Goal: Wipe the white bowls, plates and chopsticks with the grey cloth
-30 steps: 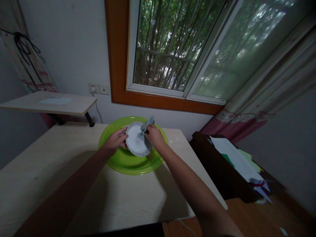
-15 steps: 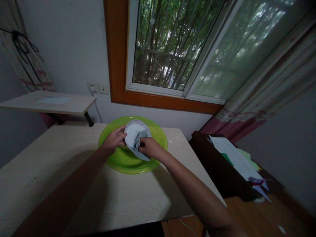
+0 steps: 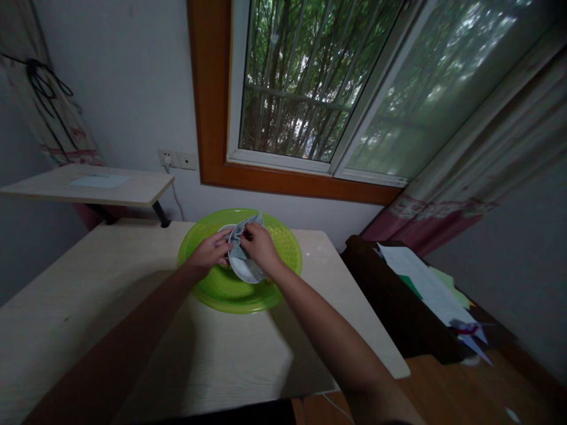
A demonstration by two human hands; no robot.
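Observation:
My left hand [image 3: 208, 255] grips the left rim of a white plate [image 3: 246, 271], which is tilted over a large green basin [image 3: 283, 277] on the light wooden table [image 3: 133, 330]. My right hand [image 3: 258, 249] is closed on a grey cloth [image 3: 240, 241] and presses it against the plate's upper face. Most of the plate is hidden behind the cloth and my right hand.
A small side table [image 3: 88, 186] with a sheet of paper stands at the back left under a wall socket [image 3: 177, 159]. A dark cabinet [image 3: 398, 307] with papers [image 3: 425, 283] stands to the right. A window [image 3: 336, 82] and curtain [image 3: 482, 171] fill the wall behind.
My right hand has carried the cloth across the plate, from the top right down to the lower middle and now up to the top left. My left hand kept its hold on the rim.

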